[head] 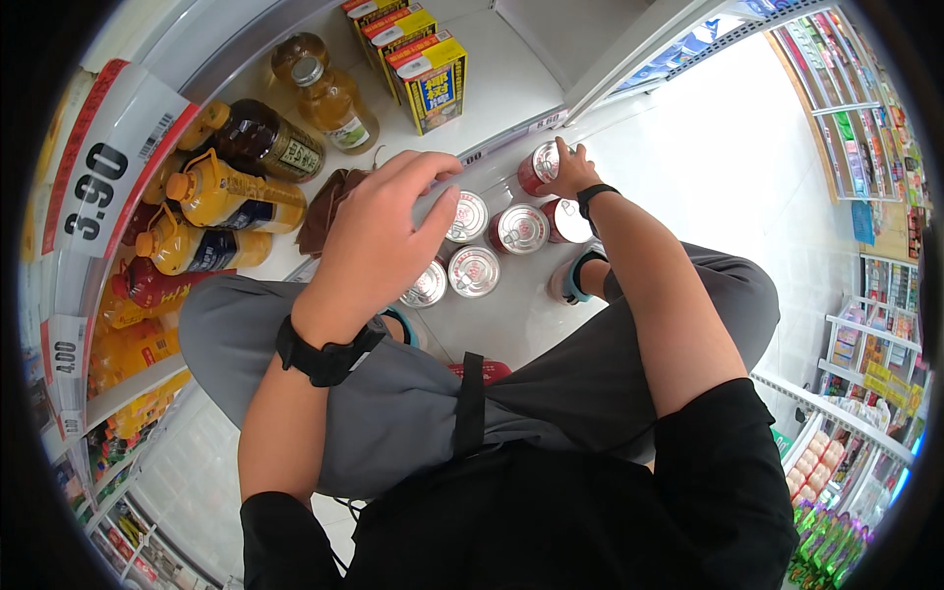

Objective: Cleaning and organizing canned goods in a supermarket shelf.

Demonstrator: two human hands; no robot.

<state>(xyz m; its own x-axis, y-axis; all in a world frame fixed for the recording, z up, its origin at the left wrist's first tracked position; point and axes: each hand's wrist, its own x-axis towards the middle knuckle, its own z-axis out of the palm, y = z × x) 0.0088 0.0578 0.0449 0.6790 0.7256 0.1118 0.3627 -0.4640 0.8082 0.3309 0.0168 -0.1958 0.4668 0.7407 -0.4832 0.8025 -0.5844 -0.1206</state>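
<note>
My right hand (579,171) has its fingers around the upper part of a red food can (532,177) with a pull-tab lid, the farthest of a group on the floor. My left hand (387,228) is spread above the front of the low shelf, with nothing visible in it. Its thumb partly covers one can (469,217) in my view. Several more cans stand upright between my feet, among them a middle can (519,228), a front can (473,271) and a can (425,286) partly behind my left hand. Another can (568,221) is beside my right wrist.
On the bottom shelf (505,81) are yellow drink boxes (431,88), a juice bottle (332,103), a dark bottle (269,140) and yellow jugs (228,192). A brown cloth (324,210) lies at the shelf edge. A shelf upright (641,55) rises beyond. My knees flank the cans.
</note>
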